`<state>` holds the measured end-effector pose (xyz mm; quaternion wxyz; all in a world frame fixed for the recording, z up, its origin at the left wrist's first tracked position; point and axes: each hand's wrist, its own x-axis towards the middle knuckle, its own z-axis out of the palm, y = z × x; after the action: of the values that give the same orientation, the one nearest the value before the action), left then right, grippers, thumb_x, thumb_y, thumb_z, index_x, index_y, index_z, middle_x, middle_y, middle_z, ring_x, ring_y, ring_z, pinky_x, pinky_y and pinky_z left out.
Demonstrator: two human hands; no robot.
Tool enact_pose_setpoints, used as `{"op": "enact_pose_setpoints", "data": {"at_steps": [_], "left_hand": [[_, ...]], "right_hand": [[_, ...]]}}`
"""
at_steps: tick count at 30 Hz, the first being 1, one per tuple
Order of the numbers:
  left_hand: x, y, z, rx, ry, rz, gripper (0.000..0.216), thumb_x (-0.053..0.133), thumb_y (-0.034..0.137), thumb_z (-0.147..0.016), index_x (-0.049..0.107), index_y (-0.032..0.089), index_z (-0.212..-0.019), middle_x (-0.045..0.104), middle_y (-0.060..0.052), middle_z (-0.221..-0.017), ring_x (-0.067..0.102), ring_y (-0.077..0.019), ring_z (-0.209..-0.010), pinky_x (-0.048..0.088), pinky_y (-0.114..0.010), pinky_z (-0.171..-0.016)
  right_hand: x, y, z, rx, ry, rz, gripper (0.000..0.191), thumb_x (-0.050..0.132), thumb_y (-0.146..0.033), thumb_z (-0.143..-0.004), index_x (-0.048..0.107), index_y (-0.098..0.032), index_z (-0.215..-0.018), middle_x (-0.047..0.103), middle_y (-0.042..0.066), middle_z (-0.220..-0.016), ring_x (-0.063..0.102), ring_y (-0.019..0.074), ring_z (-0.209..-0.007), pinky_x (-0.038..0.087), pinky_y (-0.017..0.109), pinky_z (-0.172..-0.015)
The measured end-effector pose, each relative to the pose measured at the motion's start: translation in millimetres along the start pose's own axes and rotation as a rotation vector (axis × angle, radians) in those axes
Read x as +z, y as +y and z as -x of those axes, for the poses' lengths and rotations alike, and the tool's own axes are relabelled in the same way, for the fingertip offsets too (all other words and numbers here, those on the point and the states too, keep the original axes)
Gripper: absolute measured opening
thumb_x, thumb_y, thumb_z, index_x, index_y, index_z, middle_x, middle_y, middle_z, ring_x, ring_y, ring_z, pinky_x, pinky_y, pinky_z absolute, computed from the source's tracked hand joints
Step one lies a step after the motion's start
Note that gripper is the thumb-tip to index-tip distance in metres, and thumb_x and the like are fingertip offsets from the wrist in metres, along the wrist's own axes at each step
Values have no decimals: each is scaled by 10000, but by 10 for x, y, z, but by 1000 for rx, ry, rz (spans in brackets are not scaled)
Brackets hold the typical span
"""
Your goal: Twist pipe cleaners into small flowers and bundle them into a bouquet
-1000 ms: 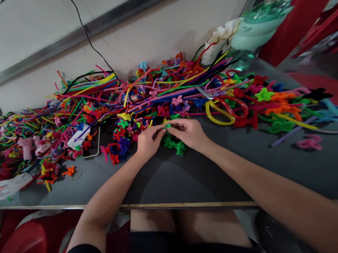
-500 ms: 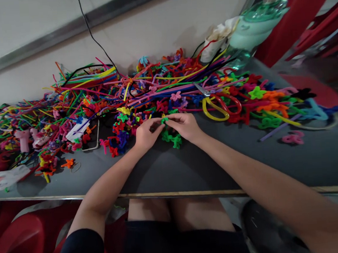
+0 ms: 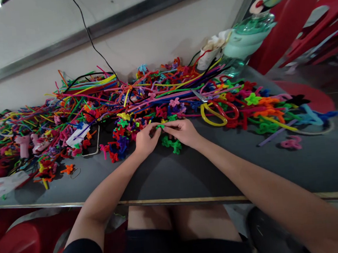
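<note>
My left hand [image 3: 145,140] and my right hand [image 3: 181,131] meet over the grey table [image 3: 190,175], both pinching a small green pipe-cleaner piece [image 3: 159,126] between their fingertips. Just below my right hand lie a few finished green pipe-cleaner flowers [image 3: 172,143]. A heap of small coloured flowers [image 3: 120,138] sits to the left of my left hand. Behind both hands spreads a long pile of straight coloured pipe cleaners [image 3: 143,93].
Yellow and red-handled scissors [image 3: 217,113] lie right of my hands. A green bottle [image 3: 242,42] and white cup stand at the back right. Pink figures [image 3: 26,142] rest on the left. A black cable [image 3: 92,39] runs up the wall. Red chairs stand right.
The view has shifted slightly. My hands stay together at the same spot, with fingers turning the green piece a little.
</note>
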<state>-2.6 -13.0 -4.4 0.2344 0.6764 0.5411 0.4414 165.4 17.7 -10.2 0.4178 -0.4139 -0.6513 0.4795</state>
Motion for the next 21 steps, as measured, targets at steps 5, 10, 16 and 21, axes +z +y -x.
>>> {"op": "enact_pose_setpoints", "data": {"at_steps": [5, 10, 16, 21], "left_hand": [[18, -44, -41, -73, -23, 167, 185, 624, 317, -837, 665, 170, -943, 705, -35, -818, 625, -108, -631, 506, -235, -594], [-12, -136, -134, -225, -5, 454, 330, 673, 470, -786, 624, 165, -899, 612, 18, -614, 551, -76, -492, 403, -191, -447], [-45, -121, -153, -229, -108, 557, 445, 714, 558, -704, 640, 173, -914, 616, 20, -651, 520, -57, -480, 361, -190, -429], [-41, -77, -130, -187, -136, 492, 445, 692, 563, -731, 705, 179, -957, 634, 8, -640, 503, -64, -486, 400, -208, -466]], "right_hand": [[0, -40, 13, 7, 17, -53, 394, 700, -500, -718, 757, -161, -910, 702, 47, -672, 541, 103, -444, 426, 241, -422], [-8, -83, 34, 24, -28, -100, 334, 679, -492, -744, 757, -172, -802, 724, 61, -691, 560, 103, -469, 411, 222, -411], [-4, -79, 34, 4, -40, -123, 309, 727, -478, -701, 747, -179, -778, 709, 39, -642, 552, 101, -447, 404, 219, -396], [-7, -101, 18, -1, -33, -153, 339, 759, -512, -650, 719, -178, -696, 687, 26, -608, 538, 92, -432, 413, 216, -402]]}}
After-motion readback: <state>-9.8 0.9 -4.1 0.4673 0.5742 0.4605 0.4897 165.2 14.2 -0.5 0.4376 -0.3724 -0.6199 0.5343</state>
